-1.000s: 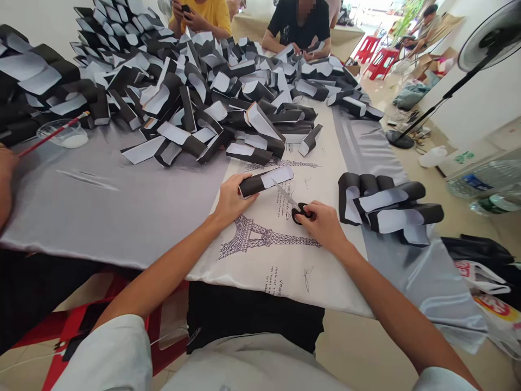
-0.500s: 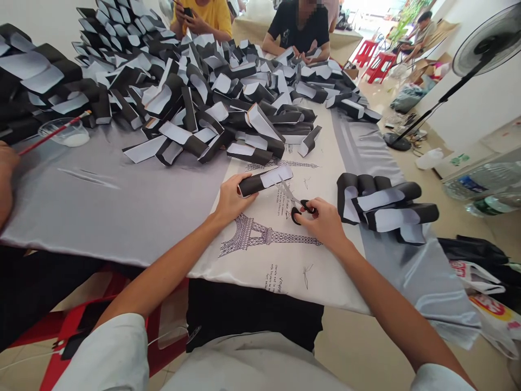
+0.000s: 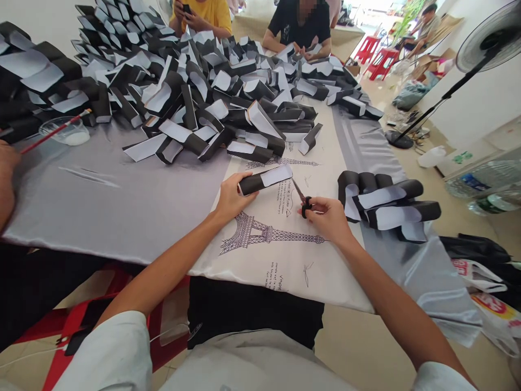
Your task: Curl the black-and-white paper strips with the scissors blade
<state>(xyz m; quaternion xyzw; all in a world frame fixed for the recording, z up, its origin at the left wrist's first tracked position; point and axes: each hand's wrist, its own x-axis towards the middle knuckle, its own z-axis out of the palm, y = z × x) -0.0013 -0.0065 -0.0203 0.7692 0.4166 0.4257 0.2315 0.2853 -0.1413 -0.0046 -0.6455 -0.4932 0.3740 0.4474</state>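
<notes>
Black rolled strip with a white paper flap (image 3: 264, 180) sits closed in the left hand (image 3: 237, 196), over the upper part of the white printed satin panel (image 3: 285, 277); fingers wrap its black end, leaving the flap exposed, apparently so that the free end stays steady and reachable. Right hand (image 3: 328, 220) grips the black-handled scissors (image 3: 300, 194) by their loops, thumb and fingers drawn in, the narrow blades angled up and left, their tip just beside the strip's white end and apparently not touching it. Both forearms come in from the panel's near edge, hands raised slightly above the Eiffel Tower print (image 3: 252, 234). Toward the right edge of the panel, on the grey satin cloth (image 3: 431, 288), a small group of similar black-and-white pieces (image 3: 386, 203) lies within easy reach of the right hand. Past the panel's far end rises a large heap of the same pieces (image 3: 211, 100), spreading toward the far corners of the cloth. At the left, a second person's hand (image 3: 7, 174) lies near a red-handled brush (image 3: 55, 130) resting in a clear plastic cup (image 3: 65, 131) with white paste. Across the heap sit two co-workers, one in a black shirt (image 3: 299, 21), one in yellow (image 3: 199, 12).
</notes>
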